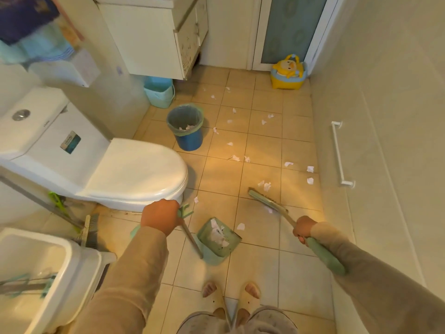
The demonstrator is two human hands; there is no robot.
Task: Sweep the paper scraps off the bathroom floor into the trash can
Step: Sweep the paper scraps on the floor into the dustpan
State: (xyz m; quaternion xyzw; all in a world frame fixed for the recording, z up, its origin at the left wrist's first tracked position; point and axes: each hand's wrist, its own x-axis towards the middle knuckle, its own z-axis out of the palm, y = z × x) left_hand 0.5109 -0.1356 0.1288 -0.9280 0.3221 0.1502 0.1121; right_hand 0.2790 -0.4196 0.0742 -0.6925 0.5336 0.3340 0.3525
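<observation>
Beige tiled floor (265,261) we stand on, blue trash can (189,138) beside the toilet (125,174), our left hand (160,216) clenched round the dustpan (218,239) handle, our right hand (304,229) gripping the broom (267,201), paper scraps (234,157) scattered ahead, some in the pan

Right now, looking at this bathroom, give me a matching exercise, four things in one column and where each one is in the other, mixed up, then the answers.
Things:
1. dustpan
2. broom
3. trash can
4. yellow potty

Places:
A. in the far corner by the door
B. handle in the left hand
C. handle in the right hand
D. on the floor just beyond the toilet

Pairs: 1-B, 2-C, 3-D, 4-A
</observation>
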